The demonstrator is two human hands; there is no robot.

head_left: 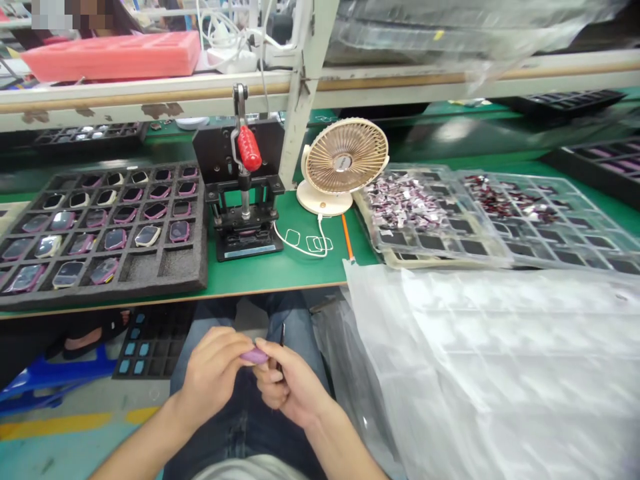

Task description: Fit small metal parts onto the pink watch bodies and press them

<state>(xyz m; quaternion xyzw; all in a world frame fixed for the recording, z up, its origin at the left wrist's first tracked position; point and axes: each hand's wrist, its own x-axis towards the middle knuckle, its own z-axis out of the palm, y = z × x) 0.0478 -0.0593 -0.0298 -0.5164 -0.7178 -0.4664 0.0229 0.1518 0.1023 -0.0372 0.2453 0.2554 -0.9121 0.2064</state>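
Over my lap, my left hand point(213, 367) pinches one end of a small purple watch case point(255, 356). My right hand point(293, 383) grips its other end between thumb and fingers. A thin dark pen-like tool point(282, 335) also sticks up from the right hand; its lower part is mostly covered by fingers. On the bench ahead, a black foam tray point(183, 270) holds rows of square watch cases in purple and pale colours. Beside that tray stands a black toggle press point(245, 213) with a red handle.
A beige fan point(345, 160) stands behind the bench edge, near thin white frames point(319, 244) and an orange stick point(347, 235). Clear plastic trays point(465, 247) with small parts lie right, above white plastic sheeting point(450, 347). A blue stool point(65, 377) and someone's foot are at left.
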